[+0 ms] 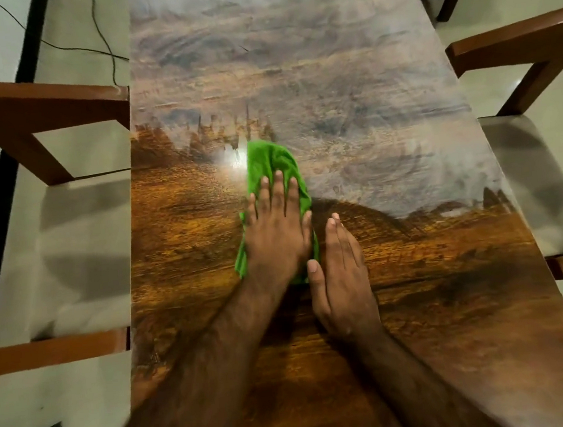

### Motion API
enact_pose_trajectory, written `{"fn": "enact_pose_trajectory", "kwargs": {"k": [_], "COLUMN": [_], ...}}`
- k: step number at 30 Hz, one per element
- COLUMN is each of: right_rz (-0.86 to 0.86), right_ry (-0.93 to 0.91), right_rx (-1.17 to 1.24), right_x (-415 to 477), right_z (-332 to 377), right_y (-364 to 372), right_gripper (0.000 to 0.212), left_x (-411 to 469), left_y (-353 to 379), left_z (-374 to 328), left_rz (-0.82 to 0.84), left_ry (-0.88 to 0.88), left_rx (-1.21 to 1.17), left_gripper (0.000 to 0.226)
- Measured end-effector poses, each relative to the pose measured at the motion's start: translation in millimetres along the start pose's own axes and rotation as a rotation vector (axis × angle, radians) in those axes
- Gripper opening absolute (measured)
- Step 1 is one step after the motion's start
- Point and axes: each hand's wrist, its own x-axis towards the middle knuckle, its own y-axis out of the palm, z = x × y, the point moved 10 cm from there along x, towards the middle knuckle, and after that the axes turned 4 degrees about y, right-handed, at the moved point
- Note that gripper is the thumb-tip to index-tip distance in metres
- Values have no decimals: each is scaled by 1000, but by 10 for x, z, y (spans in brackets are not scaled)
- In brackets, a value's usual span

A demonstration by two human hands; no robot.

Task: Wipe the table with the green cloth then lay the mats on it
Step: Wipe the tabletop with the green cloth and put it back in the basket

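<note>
Left hand (276, 227) flat, fingers spread, pressing the green cloth (268, 166) onto the worktop (416, 269) near its middle. Cloth pokes out ahead of the fingertips and at both sides. Right hand (339, 273) lies open, empty, just beside the cloth's near edge.

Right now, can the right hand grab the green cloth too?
Probably yes. The right hand lies flat on the table right beside the cloth, with nothing between them. But the left hand covers most of the cloth, so mainly its near edge looks free to take.
</note>
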Motion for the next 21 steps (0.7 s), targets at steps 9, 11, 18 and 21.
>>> {"fn": "enact_pose_trajectory", "kwargs": {"k": [9, 11, 18, 21], "right_rz": [-66, -78, -239, -210], "right_ry": [41, 33, 124, 203], "right_rx": [259, 260, 114, -248], "right_x": [-83, -87, -41, 36], "right_z": [-68, -68, -295, -830], "right_y": [-210, -229, -536, -915], "right_gripper": [73, 73, 57, 58], "left_x": [137, 624, 1188, 730], "left_y": [-22, -122, -156, -142], "left_z": [-151, -103, -219, -255], "left_rz": [15, -30, -63, -63], "left_ry": [53, 51, 17, 41], "left_rx": [-16, -26, -13, -22], "left_gripper": [73, 74, 73, 72]}}
